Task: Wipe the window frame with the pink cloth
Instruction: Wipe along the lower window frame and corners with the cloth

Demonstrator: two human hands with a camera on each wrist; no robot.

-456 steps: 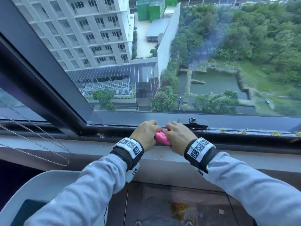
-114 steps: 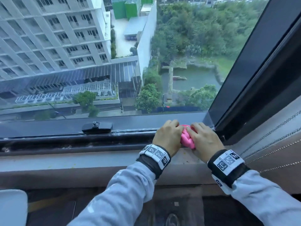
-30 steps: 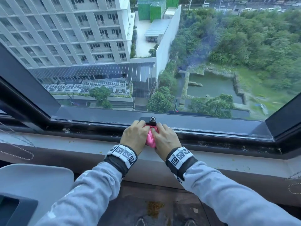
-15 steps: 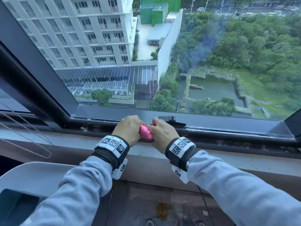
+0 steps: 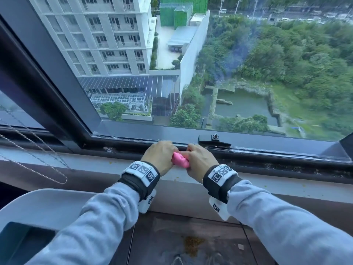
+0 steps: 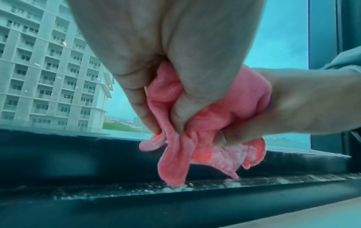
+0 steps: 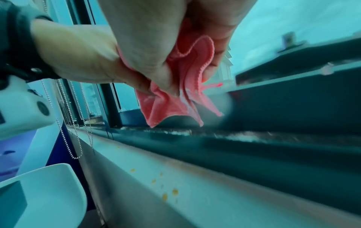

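Pink cloth [image 5: 180, 162]: bunched into a wad and held between both hands at the bottom rail of the window, left of the black latch; in the left wrist view its loose folds [image 6: 207, 138] are seen hanging down, the lowest tip touching the dusty channel.
Left hand [image 5: 159, 156]: fingers are curled round the left part of the cloth, which is gripped in the fist; thumb and forefinger are seen pinched into the fabric in the left wrist view.
Right hand [image 5: 200, 161]: fingers are curled round the right part of the cloth, with folds squeezed between thumb and fingers in the right wrist view [image 7: 156, 46].
Window frame [image 5: 267, 150]: dark metal; white grit and crumbs are seen lying in its lower channel [image 6: 195, 189].
Latch [image 5: 214, 139]: black, mounted on the bottom rail just to the right of the right hand.
Sill [image 5: 95, 163]: pale ledge on the near side of the frame, dotted with yellow specks.
Bead chain [image 5: 38, 159]: looped, hung at the left, well apart from the hands.
Chair [image 5: 47, 207]: white, at the near left.
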